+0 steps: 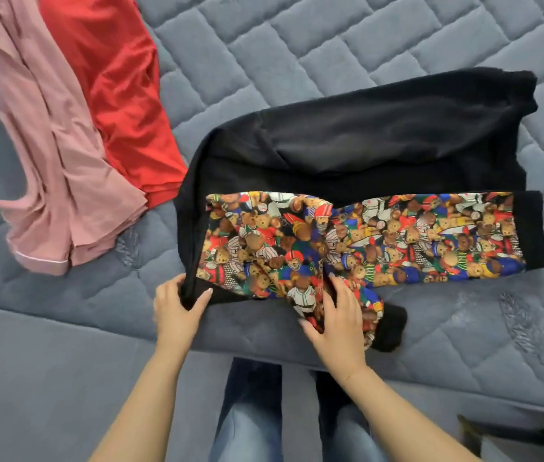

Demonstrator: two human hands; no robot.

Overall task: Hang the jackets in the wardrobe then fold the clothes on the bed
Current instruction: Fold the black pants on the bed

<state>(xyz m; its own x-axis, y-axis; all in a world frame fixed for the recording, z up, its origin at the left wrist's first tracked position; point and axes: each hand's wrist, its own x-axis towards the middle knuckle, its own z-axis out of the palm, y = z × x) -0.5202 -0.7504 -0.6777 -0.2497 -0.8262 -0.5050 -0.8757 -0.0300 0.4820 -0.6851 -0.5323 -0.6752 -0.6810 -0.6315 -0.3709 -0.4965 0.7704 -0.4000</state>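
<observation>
A black sweatshirt [380,128] with teddy-bear print sleeves [397,238] lies spread on the grey quilted bed [330,38]. Both printed sleeves are folded across its near side. My left hand [177,308] grips the black hem at the garment's near left corner, thumb on top. My right hand [334,315] lies on the printed sleeve near its black cuff [392,328], fingers spread and slightly curved over the cloth. A pink garment [57,168] and a red garment [124,91] lie unfolded at the far left of the bed.
The bed's near edge runs across just below my hands, with my jeans-clad legs [254,421] against it. A dark object [497,435] sits at the lower right corner. Grey quilt stretches to the right of the sweatshirt.
</observation>
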